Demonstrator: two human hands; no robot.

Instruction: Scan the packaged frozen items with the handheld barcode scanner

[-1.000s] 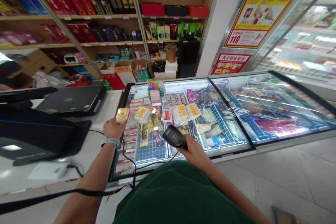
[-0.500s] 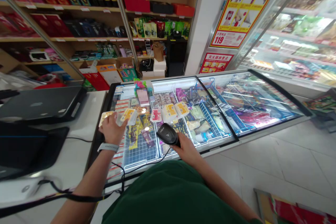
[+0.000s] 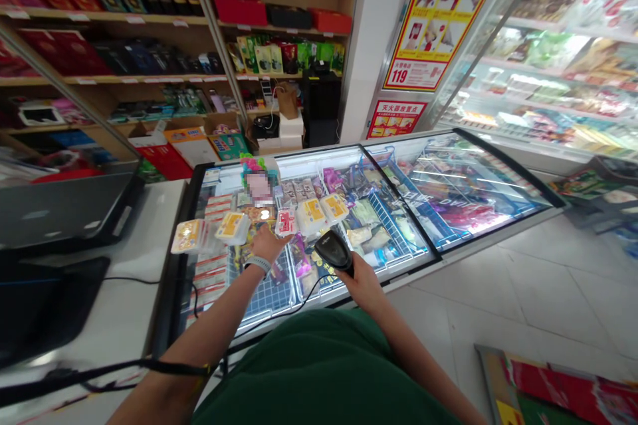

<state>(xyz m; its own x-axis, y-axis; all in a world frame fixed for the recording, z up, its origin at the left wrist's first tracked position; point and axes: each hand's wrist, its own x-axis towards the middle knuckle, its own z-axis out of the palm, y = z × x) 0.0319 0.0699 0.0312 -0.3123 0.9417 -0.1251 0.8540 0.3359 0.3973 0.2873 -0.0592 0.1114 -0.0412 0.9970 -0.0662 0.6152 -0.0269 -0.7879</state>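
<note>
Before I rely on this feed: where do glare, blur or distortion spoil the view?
Head view: streaky light reflections on the freezer's glass lid; the refrigerated shelves at right washed out and smeared; wide-angle stretching towards the edges; a pixelated patch over the item beside the colourful trim.

Glossy glass top [image 3: 463,187], black plastic scanner [image 3: 333,251]

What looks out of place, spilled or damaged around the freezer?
Nothing looks spilled or visibly damaged. The leftmost yellow-and-white package looks slightly out of place: it sits at the freezer's black left edge, while the other packages lie farther in on the glass top.
</note>
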